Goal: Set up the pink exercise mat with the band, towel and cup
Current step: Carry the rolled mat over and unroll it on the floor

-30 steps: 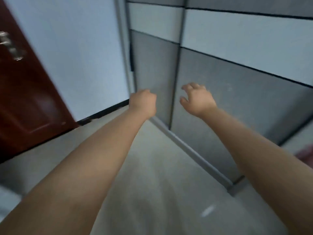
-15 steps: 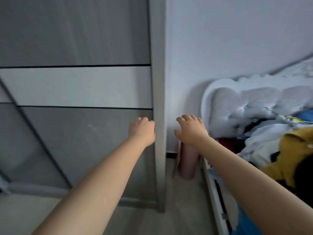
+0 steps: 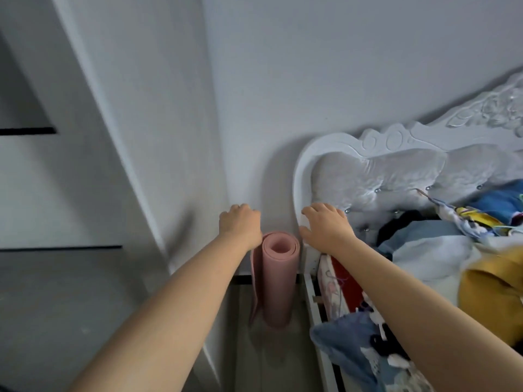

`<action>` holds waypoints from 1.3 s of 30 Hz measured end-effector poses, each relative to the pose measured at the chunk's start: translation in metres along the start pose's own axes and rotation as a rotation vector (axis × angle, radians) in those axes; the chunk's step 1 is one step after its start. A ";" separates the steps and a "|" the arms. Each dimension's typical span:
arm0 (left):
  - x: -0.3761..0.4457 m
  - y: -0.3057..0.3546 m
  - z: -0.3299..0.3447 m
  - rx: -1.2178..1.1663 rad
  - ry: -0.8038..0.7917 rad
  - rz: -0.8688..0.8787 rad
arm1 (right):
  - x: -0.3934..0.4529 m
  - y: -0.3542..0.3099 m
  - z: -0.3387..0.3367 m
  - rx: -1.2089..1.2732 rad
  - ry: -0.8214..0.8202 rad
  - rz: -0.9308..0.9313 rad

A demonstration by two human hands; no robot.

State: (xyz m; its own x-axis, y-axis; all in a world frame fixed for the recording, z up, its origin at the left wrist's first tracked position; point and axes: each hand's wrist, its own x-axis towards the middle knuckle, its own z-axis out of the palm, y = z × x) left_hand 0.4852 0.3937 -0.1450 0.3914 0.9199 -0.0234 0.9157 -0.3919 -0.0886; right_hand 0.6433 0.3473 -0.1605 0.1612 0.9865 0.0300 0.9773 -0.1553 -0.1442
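Note:
A rolled pink exercise mat (image 3: pixel 278 281) stands upright on the floor in the narrow gap between the wardrobe and the bed, against the white wall. Its loose outer flap hangs down on the left side. My left hand (image 3: pixel 240 225) is curled into a loose fist just left of the roll's top, holding nothing. My right hand (image 3: pixel 325 226) hovers to the right of the roll's top with fingers spread, in front of the headboard. No band, towel or cup is in view.
A grey wardrobe (image 3: pixel 70 216) fills the left. A white carved headboard (image 3: pixel 368 176) and the bed frame (image 3: pixel 317 304) stand on the right. Piled clothes and bedding (image 3: pixel 441 250), blue, white and yellow, cover the bed. The floor gap around the mat is narrow.
My view has swung right from the wardrobe doors to the corner by the bed. The mat now stands plainly between my two hands, which have come closer to its top.

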 end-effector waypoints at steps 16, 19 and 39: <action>0.293 0.023 0.077 -0.052 -0.231 0.012 | 0.279 0.095 0.076 0.105 -0.273 0.052; 0.330 0.029 0.114 -0.077 -0.312 -0.009 | 0.317 0.108 0.120 0.102 -0.379 0.059; 0.356 0.024 0.378 -0.529 -0.780 -0.385 | 0.321 0.116 0.375 0.446 -0.683 0.610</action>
State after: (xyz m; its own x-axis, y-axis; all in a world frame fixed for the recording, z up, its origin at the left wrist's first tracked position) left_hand 0.6122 0.7170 -0.5316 0.0664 0.6628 -0.7458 0.9636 0.1514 0.2203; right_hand 0.7569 0.6660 -0.5389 0.3652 0.5866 -0.7228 0.5923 -0.7455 -0.3057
